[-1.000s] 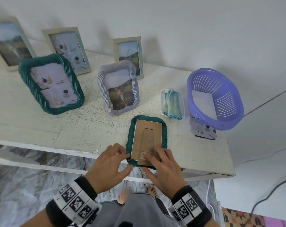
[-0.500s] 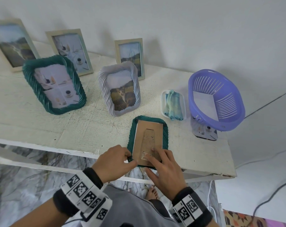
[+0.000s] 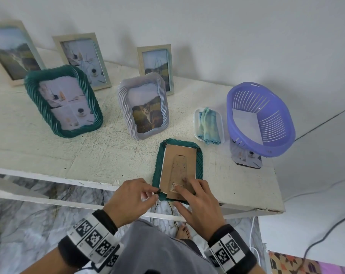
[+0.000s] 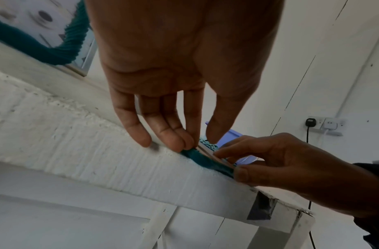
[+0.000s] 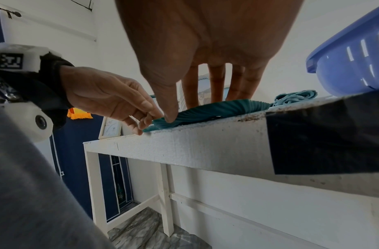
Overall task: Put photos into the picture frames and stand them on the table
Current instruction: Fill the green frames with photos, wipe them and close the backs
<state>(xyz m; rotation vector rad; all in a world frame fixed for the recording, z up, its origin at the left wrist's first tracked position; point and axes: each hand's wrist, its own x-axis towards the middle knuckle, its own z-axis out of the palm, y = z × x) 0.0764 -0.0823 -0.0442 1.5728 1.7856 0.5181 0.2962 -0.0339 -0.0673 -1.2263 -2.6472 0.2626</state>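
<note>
**A:** Where is the frame being worked on?

**B:** A small teal frame (image 3: 178, 171) lies face down near the front edge of the white table (image 3: 69, 155), its brown cardboard backing (image 3: 177, 169) facing up.

**A:** And the hands?

**B:** The left hand (image 3: 131, 200) is at the frame's near left corner, thumb and curled fingertips (image 4: 185, 143) pinching at the rim there. The right hand (image 3: 199, 202) rests flat with straight fingers pressing on the lower end of the backing, thumb against the near rim.

**A:** How would it handle?

**B:** It looks light and stiff with a ribbed rim, and probably slides easily on the table, so holding it by its two long sides seems safest. The backing looks thin and bendable, and its fold-out stand is best lifted from the free lower end.

**A:** What surrounds it?

**B:** Just behind stands a lilac frame (image 3: 144, 105) with a cat photo, and further left a larger teal frame (image 3: 64, 101). Three pale wooden frames line the wall. To the right sit a folded cloth (image 3: 208, 125) in a clear tray and a purple basket (image 3: 260, 119).

**A:** Anything unclear?

**B:** Whether a photo is already inside is hidden. What the left fingers pinch, a small clip or only the rim, is too small to tell. The leftmost wooden frame is cut off.
</note>
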